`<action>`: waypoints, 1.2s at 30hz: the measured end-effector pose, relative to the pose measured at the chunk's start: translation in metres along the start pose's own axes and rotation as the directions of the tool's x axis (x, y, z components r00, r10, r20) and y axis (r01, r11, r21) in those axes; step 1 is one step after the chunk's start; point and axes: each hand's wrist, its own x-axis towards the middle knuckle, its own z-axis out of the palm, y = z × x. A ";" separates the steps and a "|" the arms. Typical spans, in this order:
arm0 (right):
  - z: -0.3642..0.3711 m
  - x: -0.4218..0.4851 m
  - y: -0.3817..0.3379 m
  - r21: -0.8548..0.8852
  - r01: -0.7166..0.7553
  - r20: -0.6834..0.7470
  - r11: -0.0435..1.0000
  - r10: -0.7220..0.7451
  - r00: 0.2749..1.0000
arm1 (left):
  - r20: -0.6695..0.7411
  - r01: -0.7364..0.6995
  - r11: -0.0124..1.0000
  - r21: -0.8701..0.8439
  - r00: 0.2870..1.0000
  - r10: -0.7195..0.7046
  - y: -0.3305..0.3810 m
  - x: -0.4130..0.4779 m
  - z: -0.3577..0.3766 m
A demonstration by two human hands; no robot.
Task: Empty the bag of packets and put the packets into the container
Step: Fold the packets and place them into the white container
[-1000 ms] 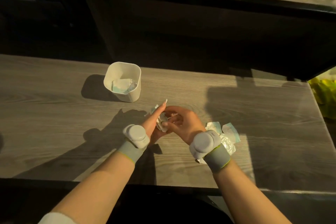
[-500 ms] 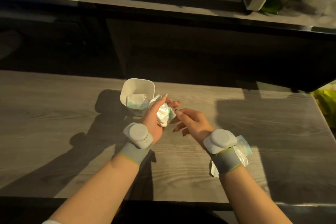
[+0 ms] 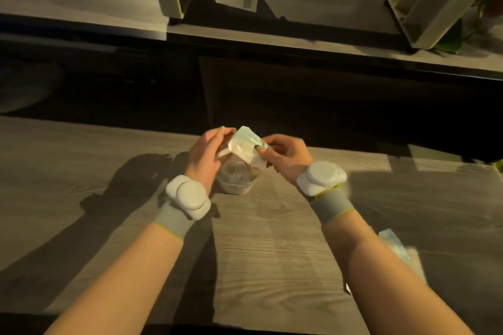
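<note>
The white square container [image 3: 236,188] stands on the wooden table, in shadow and mostly hidden under my hands. Just above its opening, a pale packet [image 3: 243,145] with a green tint is tilted. My left hand [image 3: 204,156] touches the packet's upper left edge with its fingertips. My right hand [image 3: 288,156] pinches the packet's right side, thumb on its face. More packets [image 3: 394,245] lie on the table to the right, partly behind my right forearm. The bag itself I cannot make out.
The grey wood-grain table [image 3: 272,239] ends in a dark gap behind the container. Beyond the gap a higher shelf [image 3: 299,43] carries pale wooden frames [image 3: 424,16]. Green leaves [image 3: 462,32] show at the far right.
Both hands have moved forward over the container. The packet that my left hand held is now gripped between both hands above the opening. The camera has tilted upward.
</note>
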 end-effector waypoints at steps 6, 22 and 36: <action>0.026 0.038 0.001 -0.622 0.030 0.173 0.782 0.100 0.980 | 0.104 -0.256 0.611 0.749 0.956 0.273 -0.010 0.027 -0.036; 0.042 0.038 0.027 -0.800 0.264 0.293 0.539 -0.032 0.955 | 0.288 -0.280 0.086 0.956 0.951 -0.112 -0.017 0.037 -0.024; -0.094 -0.054 0.101 -0.453 -0.107 -0.287 0.885 -0.031 0.957 | 0.479 -0.536 0.448 0.715 0.843 0.244 -0.029 -0.033 0.094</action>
